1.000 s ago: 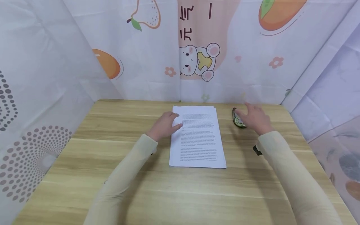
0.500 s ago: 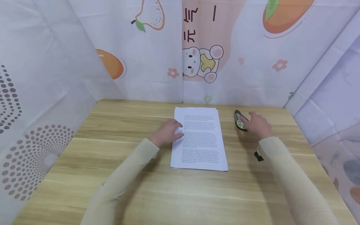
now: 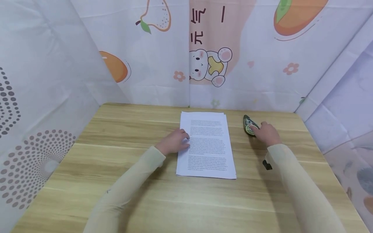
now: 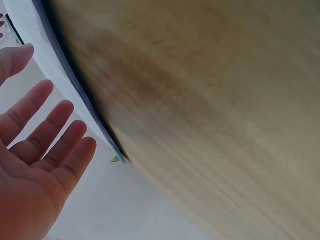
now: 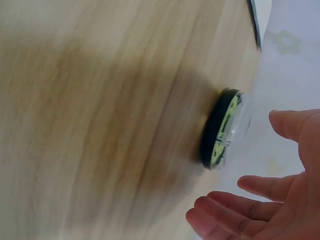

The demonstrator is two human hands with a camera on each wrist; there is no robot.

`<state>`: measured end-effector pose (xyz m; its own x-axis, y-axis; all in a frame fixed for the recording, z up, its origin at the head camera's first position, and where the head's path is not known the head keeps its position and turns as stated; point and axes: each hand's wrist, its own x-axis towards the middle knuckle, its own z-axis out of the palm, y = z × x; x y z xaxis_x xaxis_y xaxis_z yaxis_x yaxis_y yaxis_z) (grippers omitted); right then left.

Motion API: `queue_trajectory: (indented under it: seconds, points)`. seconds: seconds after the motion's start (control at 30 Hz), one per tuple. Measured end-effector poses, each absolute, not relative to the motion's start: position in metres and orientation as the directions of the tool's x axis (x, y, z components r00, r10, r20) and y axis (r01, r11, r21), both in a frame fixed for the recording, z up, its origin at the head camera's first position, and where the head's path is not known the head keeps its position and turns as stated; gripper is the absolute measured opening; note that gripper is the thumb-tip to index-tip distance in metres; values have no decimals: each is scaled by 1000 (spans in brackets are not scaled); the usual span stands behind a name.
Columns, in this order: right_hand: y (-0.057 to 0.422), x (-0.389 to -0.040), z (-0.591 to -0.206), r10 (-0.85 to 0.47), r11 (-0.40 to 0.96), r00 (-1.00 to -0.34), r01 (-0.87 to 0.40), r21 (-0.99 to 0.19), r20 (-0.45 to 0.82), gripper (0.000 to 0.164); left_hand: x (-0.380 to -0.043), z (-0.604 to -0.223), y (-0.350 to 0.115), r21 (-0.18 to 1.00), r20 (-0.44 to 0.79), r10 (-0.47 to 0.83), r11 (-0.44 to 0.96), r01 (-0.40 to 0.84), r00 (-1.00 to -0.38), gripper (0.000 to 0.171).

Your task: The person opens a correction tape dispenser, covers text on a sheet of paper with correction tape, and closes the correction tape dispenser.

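Note:
A stack of printed paper sheets (image 3: pixel 207 147) lies on the wooden table. Over its left edge hovers or rests my left hand (image 3: pixel 174 141), fingers relaxed; whether it touches the paper cannot be told. In the left wrist view the left hand (image 4: pixel 42 160) has its fingers spread and holds nothing. To the right of the paper lies a correction tape dispenser (image 3: pixel 247 125), dark green with a clear cover. My right hand (image 3: pixel 268 134) is at its right side and partly overlaps it in the head view. From the right wrist, the dispenser (image 5: pixel 222 131) sits apart from the loosely extended fingers (image 5: pixel 265 187).
The wooden table (image 3: pixel 186 207) extends in front of the paper and to both sides. A white printed curtain (image 3: pixel 154 64) hangs along its back edge, with further curtains at left and right. A small black piece (image 3: pixel 266 165) shows below the right wrist.
Both hands have come down and slightly nearer to me: the left along the paper's left edge, the right beside the dispenser. The head view has shifted slightly. Paper and dispenser stay in place.

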<state>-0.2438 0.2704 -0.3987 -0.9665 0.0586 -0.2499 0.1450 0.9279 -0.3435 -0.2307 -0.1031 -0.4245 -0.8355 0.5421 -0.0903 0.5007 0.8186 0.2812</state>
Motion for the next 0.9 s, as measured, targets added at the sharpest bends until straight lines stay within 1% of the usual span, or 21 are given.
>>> queue_trajectory:
  seconds: [0.27,0.53,0.73,0.9]
  points:
    - [271,-247,-403,68,929,-970,147,-339,-233,75,-229,-427,-102,294,-72,566,799,525,-821,33]
    - [267,-252,-410,83,923,-970,162,-349,-230,63,-228,-430,-103,276,-73,572,799,535,-817,33]
    - [268,-257,-417,108,918,-969,183,-351,-223,59,-228,-428,-102,285,-89,565,804,522,-820,34]
    - [269,-260,-418,126,898,-969,203,-390,-215,59,-230,-429,-102,277,-94,563,807,521,-821,34]
